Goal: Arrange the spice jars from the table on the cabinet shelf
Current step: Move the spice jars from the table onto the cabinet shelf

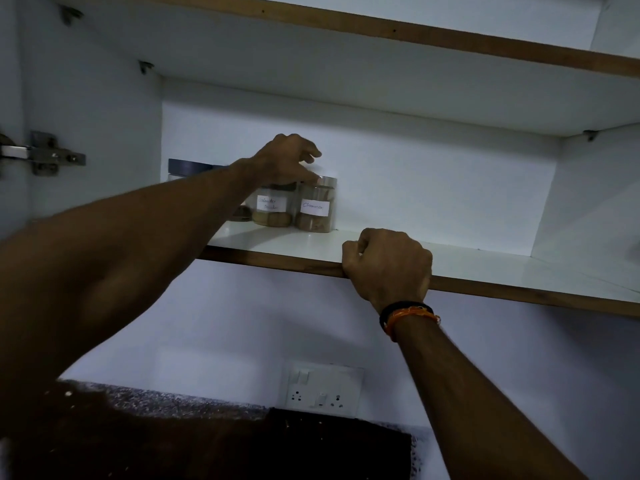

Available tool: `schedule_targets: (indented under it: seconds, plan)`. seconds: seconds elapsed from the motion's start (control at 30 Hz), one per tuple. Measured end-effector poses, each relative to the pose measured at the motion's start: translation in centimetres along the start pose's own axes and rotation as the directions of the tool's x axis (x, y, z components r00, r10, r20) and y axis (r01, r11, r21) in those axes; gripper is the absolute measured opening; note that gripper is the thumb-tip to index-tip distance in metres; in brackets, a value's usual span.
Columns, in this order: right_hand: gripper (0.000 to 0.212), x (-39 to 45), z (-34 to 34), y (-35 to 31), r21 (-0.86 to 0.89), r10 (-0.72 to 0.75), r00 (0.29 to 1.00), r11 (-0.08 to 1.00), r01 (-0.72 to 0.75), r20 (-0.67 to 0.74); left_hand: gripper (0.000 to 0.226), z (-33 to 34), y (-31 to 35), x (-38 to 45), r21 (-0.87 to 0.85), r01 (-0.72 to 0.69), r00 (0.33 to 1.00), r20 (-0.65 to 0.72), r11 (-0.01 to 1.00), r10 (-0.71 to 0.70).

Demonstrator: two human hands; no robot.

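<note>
**Jars going on the shelf**

I'm watching the left hand (289,157) reaching over two labelled jars (314,206) standing on the shelf (485,268) — thumb touching one lid, fingers loose. The right hand (389,263) is gripping the shelf edge.

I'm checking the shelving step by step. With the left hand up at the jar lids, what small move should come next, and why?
Probably lift the left hand clear of the cinnamon jar. That jar already stands upright on the shelf beside the other labelled jar, and only fingertips seem to touch its lid. The right hand grips the shelf's front edge and holds no jar.
</note>
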State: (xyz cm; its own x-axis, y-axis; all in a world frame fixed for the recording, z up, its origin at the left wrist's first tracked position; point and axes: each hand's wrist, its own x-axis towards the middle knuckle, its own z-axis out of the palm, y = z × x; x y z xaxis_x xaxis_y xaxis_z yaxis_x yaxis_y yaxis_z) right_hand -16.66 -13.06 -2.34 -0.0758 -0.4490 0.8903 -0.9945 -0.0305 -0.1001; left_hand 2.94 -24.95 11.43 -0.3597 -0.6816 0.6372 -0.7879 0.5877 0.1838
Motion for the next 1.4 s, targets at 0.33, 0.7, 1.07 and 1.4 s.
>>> schedule_targets:
  seconds: [0.33, 0.7, 1.07, 1.4]
  plan:
    - [0.039, 0.0, -0.9, -0.2, 0.005, -0.006, 0.989, 1.0, 0.005, 0.148, 0.048, -3.0, 3.4, -7.7, 0.036, -0.034, 0.98, 0.195, 0.999, 0.026]
    - [0.047, -4.3, -2.2, -0.1, -0.07, -0.112, 0.992, 0.991, 0.116, 0.048, 0.063, 0.6, 6.7, -17.7, -0.066, 0.017, 0.992, 0.129, 0.998, -0.009]
    - [0.064, -13.9, -4.6, -1.2, 0.245, -0.118, 0.968, 0.968, 0.062, 0.22, 0.041, 6.8, 7.8, -29.6, 0.106, -0.195, 0.965, -0.156, 0.975, 0.21]
    - [0.039, -29.9, -1.4, 0.7, 0.232, -0.076, 0.577, 0.951, -0.202, 0.813, 0.027, 17.0, 6.7, -42.6, -0.114, 0.041, 0.919, 0.394, 0.993, 0.007]
